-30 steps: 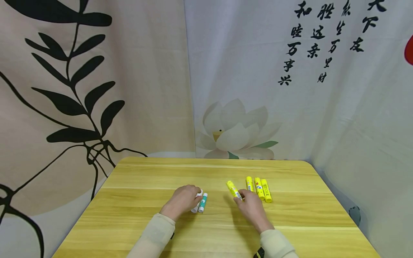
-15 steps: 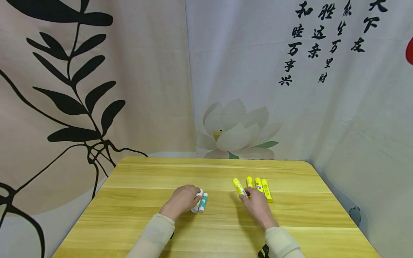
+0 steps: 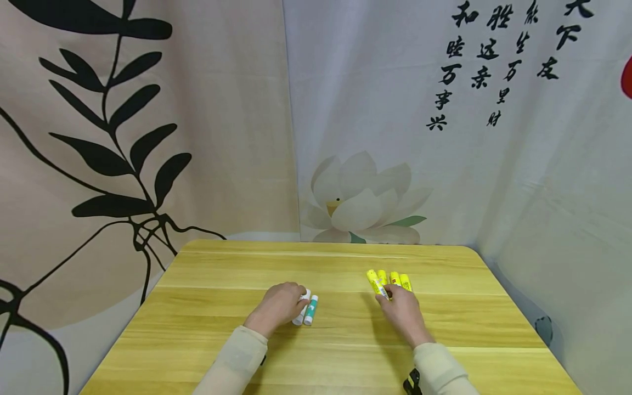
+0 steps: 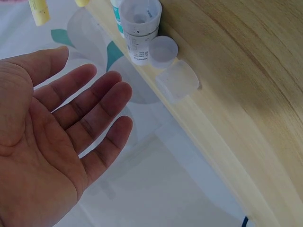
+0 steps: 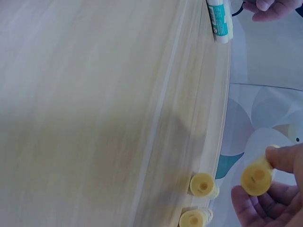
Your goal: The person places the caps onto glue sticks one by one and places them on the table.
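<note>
My right hand (image 3: 402,317) pinches a yellow glue stick (image 3: 375,282) between thumb and fingers, tilted above the table. Its round yellow end faces the camera in the right wrist view. Just beyond lie three more yellow glue sticks, among them a left one (image 3: 382,275), a middle one (image 3: 395,278) and a right one (image 3: 406,282); the hand covers their near ends. My left hand (image 4: 71,123) hovers with relaxed, parted fingers and nothing in its grasp. By it lie a white tube (image 4: 140,40) and a white-and-teal glue stick (image 3: 310,310), with whitish rounded pieces (image 4: 177,80) alongside.
The wood-grain table (image 3: 222,340) spans the space before me, its far edge close to a hanging cloth (image 3: 237,137) printed with leaves and a lotus. Between the white and yellow groups lies a stretch of bare tabletop.
My right hand has moved rightward with the yellow glue stick, bringing it up beside the other yellow sticks. The left hand has stayed where it was.
</note>
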`<state>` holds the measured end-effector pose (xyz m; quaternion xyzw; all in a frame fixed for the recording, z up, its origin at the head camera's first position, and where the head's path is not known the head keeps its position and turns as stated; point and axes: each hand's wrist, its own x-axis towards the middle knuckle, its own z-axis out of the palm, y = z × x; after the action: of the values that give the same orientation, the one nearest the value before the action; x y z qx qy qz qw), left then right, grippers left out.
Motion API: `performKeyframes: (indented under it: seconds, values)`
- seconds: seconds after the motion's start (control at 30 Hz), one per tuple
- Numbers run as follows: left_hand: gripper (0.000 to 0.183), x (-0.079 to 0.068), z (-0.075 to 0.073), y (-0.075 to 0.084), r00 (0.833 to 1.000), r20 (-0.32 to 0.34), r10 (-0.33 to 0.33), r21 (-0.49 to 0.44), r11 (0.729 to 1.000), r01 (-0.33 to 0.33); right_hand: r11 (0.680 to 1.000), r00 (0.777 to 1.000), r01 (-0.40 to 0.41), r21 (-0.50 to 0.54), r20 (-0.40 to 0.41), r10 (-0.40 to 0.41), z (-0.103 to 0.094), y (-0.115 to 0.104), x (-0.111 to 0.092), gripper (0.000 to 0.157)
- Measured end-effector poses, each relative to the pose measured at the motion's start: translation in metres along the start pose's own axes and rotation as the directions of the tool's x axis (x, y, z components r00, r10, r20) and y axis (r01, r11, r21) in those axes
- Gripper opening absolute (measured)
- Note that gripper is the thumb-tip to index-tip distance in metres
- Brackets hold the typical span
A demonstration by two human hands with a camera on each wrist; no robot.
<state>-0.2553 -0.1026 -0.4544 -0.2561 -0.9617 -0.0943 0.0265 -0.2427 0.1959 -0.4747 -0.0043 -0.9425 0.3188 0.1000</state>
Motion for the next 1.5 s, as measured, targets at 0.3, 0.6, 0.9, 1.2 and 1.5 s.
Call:
performKeyframes:
  seconds: [0.3,0.6,0.9,1.2,1.5]
  values:
    - [0.026,0.0,-0.001,-0.001,1.0,-0.017,-0.009,0.016,1.0,0.009,1.0,1.0,0.004,-0.012,-0.003,-0.004,-0.009,0.005,0.004,0.016]
    - [0.024,-0.001,0.001,-0.004,0.999,-0.026,-0.028,0.023,0.999,0.028,0.998,0.998,-0.052,-0.03,0.038,0.053,-0.015,0.012,0.007,0.042]
    - [0.022,-0.001,0.002,-0.006,0.999,-0.026,-0.04,0.02,0.999,0.04,0.997,0.996,-0.079,-0.021,0.042,0.08,-0.021,0.024,0.01,0.039]
    - [0.022,-0.002,0.002,-0.006,0.998,-0.014,-0.058,0.014,0.998,0.058,0.996,0.997,-0.07,-0.05,0.04,0.072,-0.03,0.034,0.014,0.037]
    - [0.022,-0.003,0.001,-0.008,0.998,-0.024,-0.056,0.019,0.998,0.056,0.992,0.993,-0.103,-0.068,0.045,0.106,-0.035,0.046,0.018,0.041]
